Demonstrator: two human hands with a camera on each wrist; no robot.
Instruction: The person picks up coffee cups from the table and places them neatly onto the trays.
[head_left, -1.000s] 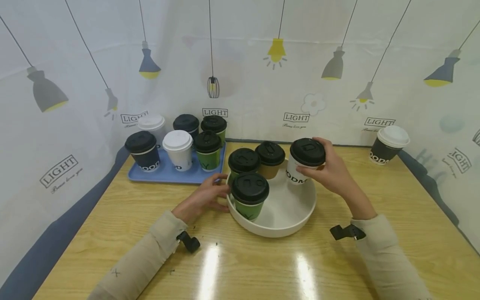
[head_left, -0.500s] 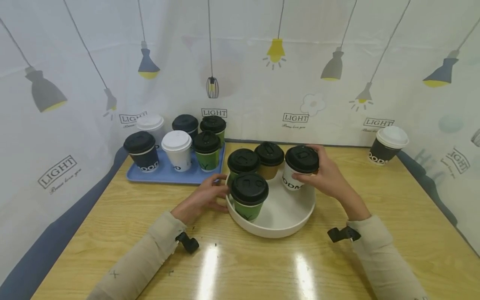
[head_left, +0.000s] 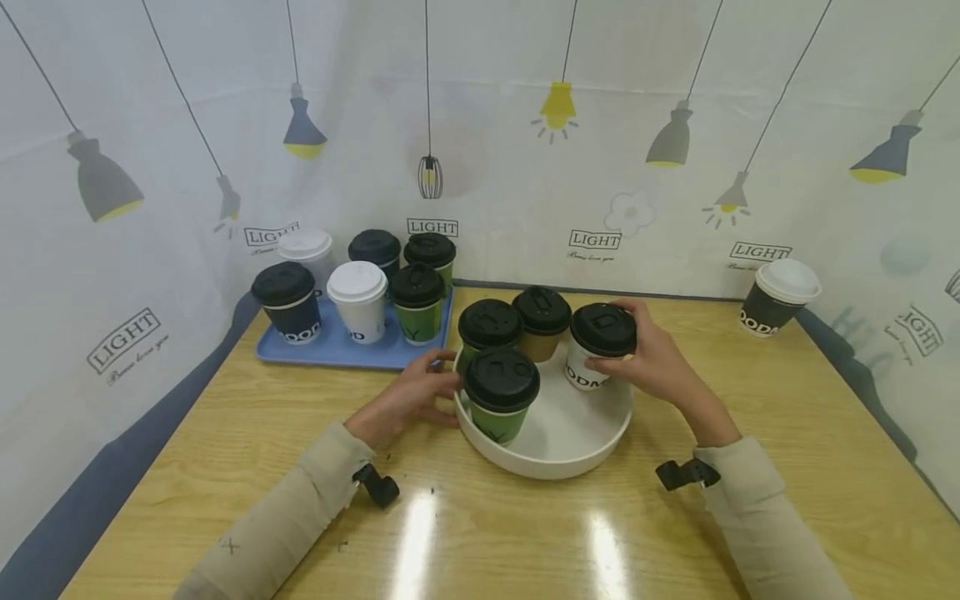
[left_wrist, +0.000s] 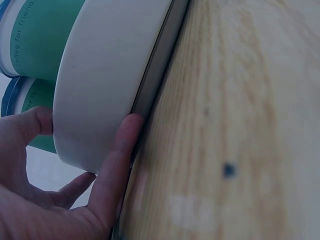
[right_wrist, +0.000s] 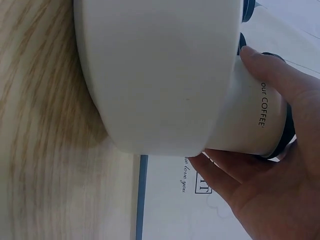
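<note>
My right hand (head_left: 660, 358) holds a white paper coffee cup (head_left: 581, 368) with a black lid inside the right part of a round cream bowl (head_left: 551, 468). In the right wrist view, the thumb lies on one side of this cup (right_wrist: 245, 115) and the fingers on the other. Two green cups with black lids, a front one (head_left: 498, 427) and one behind it, stand at the bowl's left, beside a brown cup (head_left: 538, 346). My left hand (head_left: 408, 396) grips the bowl's left side, one fingertip near the rim and another low on the wall (left_wrist: 105, 85).
A blue tray (head_left: 330, 357) at the back left bears several lidded cups in black, white and green. A black cup with a white lid (head_left: 772, 300) stands at the back right of the wooden table (head_left: 300, 467). A printed curtain (head_left: 495, 125) hangs behind.
My right hand has lowered the white cup and moved it slightly left, deeper into the bowl. The left hand has stayed at the bowl's side.
</note>
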